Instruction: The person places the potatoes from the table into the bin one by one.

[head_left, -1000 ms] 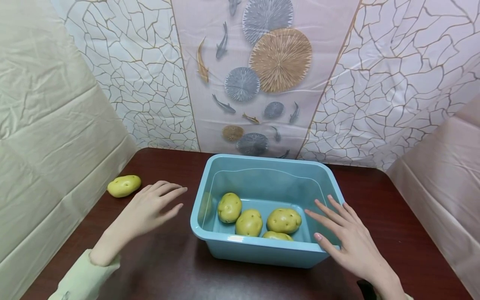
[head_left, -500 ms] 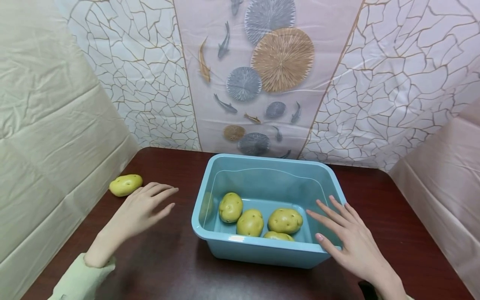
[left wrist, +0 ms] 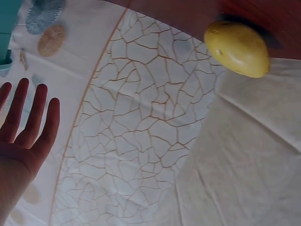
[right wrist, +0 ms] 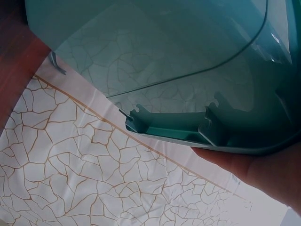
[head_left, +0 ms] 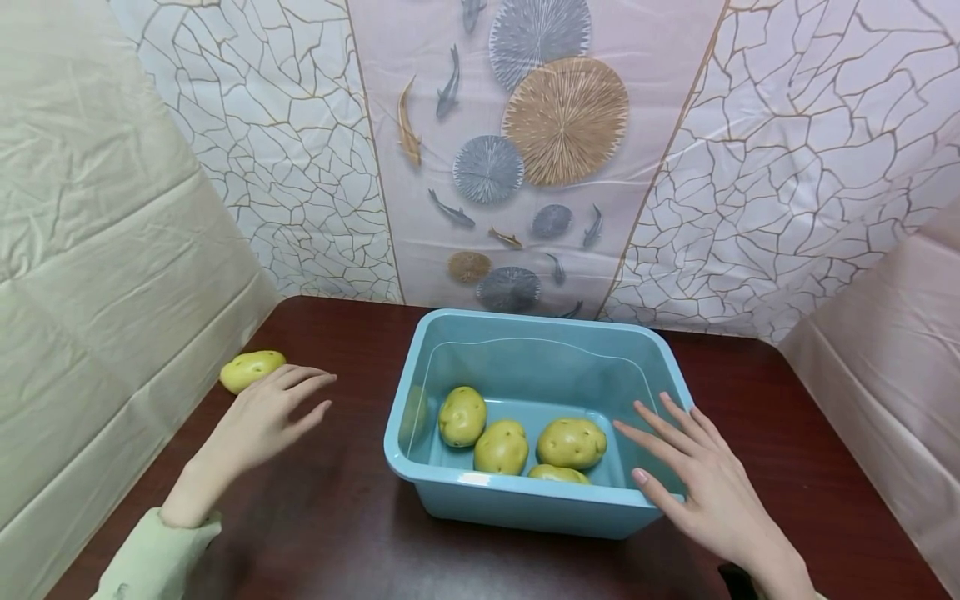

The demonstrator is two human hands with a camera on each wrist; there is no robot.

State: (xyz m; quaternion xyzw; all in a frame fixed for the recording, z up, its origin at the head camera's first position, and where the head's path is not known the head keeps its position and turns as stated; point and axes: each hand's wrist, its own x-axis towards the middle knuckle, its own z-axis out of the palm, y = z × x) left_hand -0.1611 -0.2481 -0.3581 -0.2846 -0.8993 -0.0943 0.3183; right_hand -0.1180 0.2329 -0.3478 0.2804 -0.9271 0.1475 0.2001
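A light blue plastic tub (head_left: 540, 508) holds several yellow potatoes, among them one potato (head_left: 571, 442) at the right. Another potato (head_left: 243, 372) lies outside, at the table's left edge. My left hand (head_left: 258, 421) hovers in front of that potato and partly overlaps it in the head view, fingers extended and nothing held. In the left wrist view the loose potato (left wrist: 237, 48) shows clear of the hand. Spread fingers and thumb of my right hand (head_left: 705, 483) rest over the tub's right front corner, and the right wrist view shows it against the tub's rim (right wrist: 178, 142).
Everything stands on a dark reddish-brown table (head_left: 330, 517). A patterned cloth (head_left: 315, 150) hangs behind it, with a cream cloth (head_left: 82, 283) on the left and a pinkish cloth (head_left: 877, 358) on the right. A black band (head_left: 738, 581) circles the right wrist.
My left hand has moved left, away from the tub and toward the loose potato. The right hand and the tub keep their places, while the head view shifts slightly.
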